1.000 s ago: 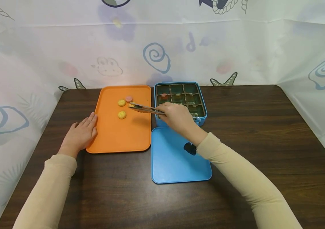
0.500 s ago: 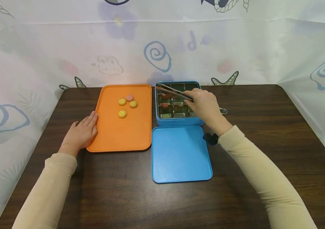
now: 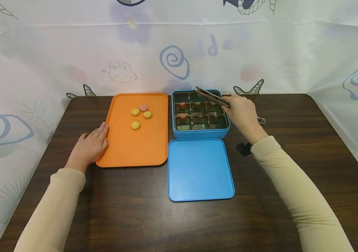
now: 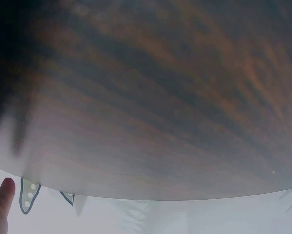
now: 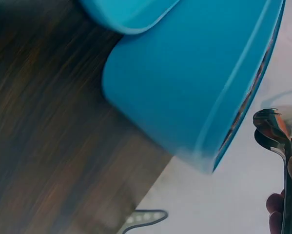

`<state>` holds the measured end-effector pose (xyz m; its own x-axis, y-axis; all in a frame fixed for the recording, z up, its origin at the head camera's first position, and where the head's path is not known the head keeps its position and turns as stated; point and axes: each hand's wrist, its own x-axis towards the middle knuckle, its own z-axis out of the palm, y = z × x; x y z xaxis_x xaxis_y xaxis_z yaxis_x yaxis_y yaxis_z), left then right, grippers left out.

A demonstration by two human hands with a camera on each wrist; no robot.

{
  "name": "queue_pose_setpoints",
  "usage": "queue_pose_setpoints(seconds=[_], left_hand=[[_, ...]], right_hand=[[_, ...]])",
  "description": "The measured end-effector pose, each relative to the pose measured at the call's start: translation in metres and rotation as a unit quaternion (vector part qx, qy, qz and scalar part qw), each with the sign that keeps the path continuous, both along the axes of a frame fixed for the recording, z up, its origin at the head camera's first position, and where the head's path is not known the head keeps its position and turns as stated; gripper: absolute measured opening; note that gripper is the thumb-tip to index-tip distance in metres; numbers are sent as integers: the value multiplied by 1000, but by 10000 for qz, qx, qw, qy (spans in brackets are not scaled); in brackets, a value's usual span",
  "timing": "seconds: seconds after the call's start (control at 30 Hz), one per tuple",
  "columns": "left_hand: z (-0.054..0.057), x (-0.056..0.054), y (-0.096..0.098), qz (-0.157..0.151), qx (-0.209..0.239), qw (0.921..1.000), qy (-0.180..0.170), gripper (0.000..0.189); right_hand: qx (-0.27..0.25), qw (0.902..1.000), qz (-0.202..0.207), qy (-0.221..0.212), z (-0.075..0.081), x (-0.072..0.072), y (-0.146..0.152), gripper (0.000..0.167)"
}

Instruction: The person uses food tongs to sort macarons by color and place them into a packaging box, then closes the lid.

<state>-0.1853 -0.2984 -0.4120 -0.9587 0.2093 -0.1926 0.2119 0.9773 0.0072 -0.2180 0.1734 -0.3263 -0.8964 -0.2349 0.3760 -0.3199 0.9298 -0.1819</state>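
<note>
My right hand [image 3: 241, 113] holds a pair of metal tongs [image 3: 211, 97] above the right rear part of a blue box [image 3: 201, 134]. In the right wrist view, the tongs [image 5: 288, 161] have spoon-shaped tips slightly apart, and nothing shows between them. The box has a dark insert split into several compartments; a pink round piece [image 3: 182, 116] and another pink piece [image 3: 182, 104] sit in its left column. My left hand [image 3: 88, 148] rests with straight fingers against the left edge of an orange tray [image 3: 131, 150]. On that tray lie a pink macaron-like piece [image 3: 143, 107] and three yellow ones [image 3: 135, 125].
A blue lid [image 3: 201, 169] lies flat in front of the box, right of the orange tray. All stand on a dark wooden table [image 3: 128, 210]. A patterned white cloth [image 3: 210, 66] hangs behind. A small metal clasp [image 3: 261, 120] shows beside my right hand.
My right hand has carried the tongs rightward, from over the yellow pieces on the tray to above the box. All the tray pieces remain there. My left hand has stayed still.
</note>
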Motion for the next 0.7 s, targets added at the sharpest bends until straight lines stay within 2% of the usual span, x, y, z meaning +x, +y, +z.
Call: queue_pose_setpoints(seconds=[0.3,0.7], left_hand=[[3,0,1,-4,0,10000,-58,58],[2,-1,0,37,41,9999,-121,58]], right_hand=[[-61,9998,-147,116,-6,-3,17,28],[-45,9998,-204,76,-8,-4,21,29]])
